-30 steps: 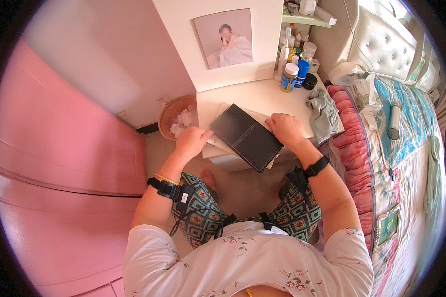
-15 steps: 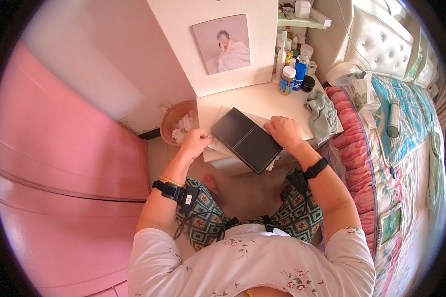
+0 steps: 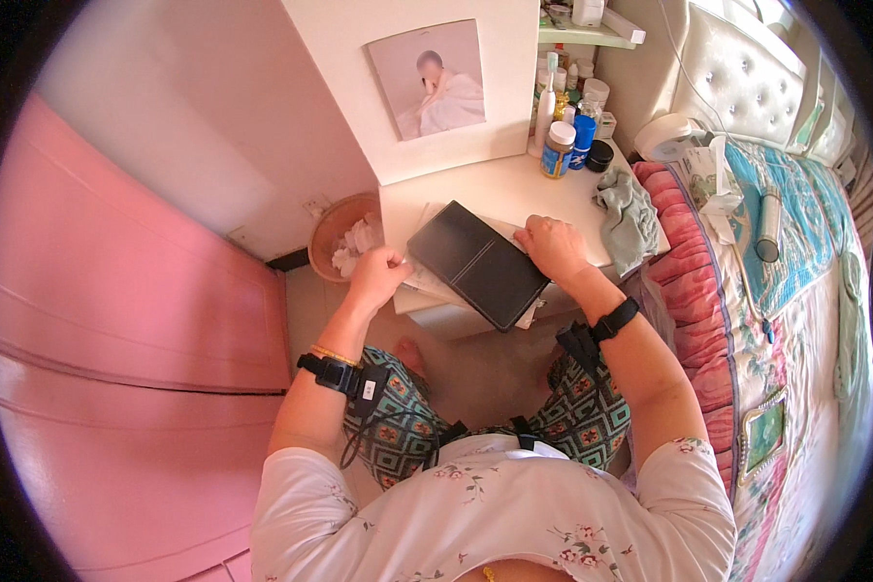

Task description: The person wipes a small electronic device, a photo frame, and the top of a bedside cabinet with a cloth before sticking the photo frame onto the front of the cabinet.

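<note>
A black folder (image 3: 479,264) with a stitched seam across its middle lies slanted over pale papers (image 3: 432,282), whose edges stick out around it. Folder and papers rest at the front of a white tabletop (image 3: 485,179), jutting past its near edge. My left hand (image 3: 378,276) is closed in a pinch at the left edge of the papers; what sits between its fingertips is too small to make out. At the folder's right edge, my right hand (image 3: 556,248) curls its fingers against the cover, thumb hidden.
Behind stand a blue-labelled jar (image 3: 558,150), a blue bottle (image 3: 582,143), a black jar (image 3: 599,155) and an electric toothbrush (image 3: 545,112). A grey-green cloth (image 3: 629,218) hangs at the right edge. A waste basket (image 3: 325,233) is left, a bed (image 3: 795,369) right.
The view has shifted slightly. The folder's near end sits a little higher in the picture, and both hands keep nearly the same places and grips.
</note>
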`<state>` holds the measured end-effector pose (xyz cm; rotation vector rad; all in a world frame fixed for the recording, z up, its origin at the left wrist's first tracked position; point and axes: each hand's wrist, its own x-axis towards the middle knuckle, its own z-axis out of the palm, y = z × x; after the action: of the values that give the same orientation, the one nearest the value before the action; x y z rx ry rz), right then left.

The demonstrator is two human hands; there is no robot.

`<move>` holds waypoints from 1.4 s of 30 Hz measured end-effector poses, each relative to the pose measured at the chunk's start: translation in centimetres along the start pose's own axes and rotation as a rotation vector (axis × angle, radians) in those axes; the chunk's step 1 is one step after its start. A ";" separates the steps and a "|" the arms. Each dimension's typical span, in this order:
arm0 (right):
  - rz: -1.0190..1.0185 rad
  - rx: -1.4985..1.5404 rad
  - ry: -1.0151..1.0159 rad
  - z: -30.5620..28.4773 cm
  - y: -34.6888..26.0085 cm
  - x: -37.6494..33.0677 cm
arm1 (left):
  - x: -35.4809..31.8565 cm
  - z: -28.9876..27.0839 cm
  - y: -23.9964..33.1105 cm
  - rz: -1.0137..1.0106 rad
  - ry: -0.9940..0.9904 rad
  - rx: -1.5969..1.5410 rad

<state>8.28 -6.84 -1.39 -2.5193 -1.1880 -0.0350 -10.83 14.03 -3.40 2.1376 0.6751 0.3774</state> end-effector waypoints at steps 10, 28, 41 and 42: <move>0.036 0.011 -0.070 -0.8 -0.2 0.1 | 0.6 0.0 -0.4 -0.109 -0.081 -0.098; -0.259 0.166 0.255 -2.5 -2.4 -4.4 | -1.1 -0.3 -0.2 -0.023 -0.030 -0.020; -0.496 0.112 0.020 -4.3 -4.3 -3.8 | -1.0 0.3 -1.4 0.106 0.070 -0.088; -0.522 0.116 -0.003 -3.9 -4.1 -3.3 | -0.9 0.5 -1.7 0.134 0.086 -0.116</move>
<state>3.59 -8.19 2.97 -2.0493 -1.7593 -0.0890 -11.86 14.00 -5.09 2.0708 0.5460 0.5697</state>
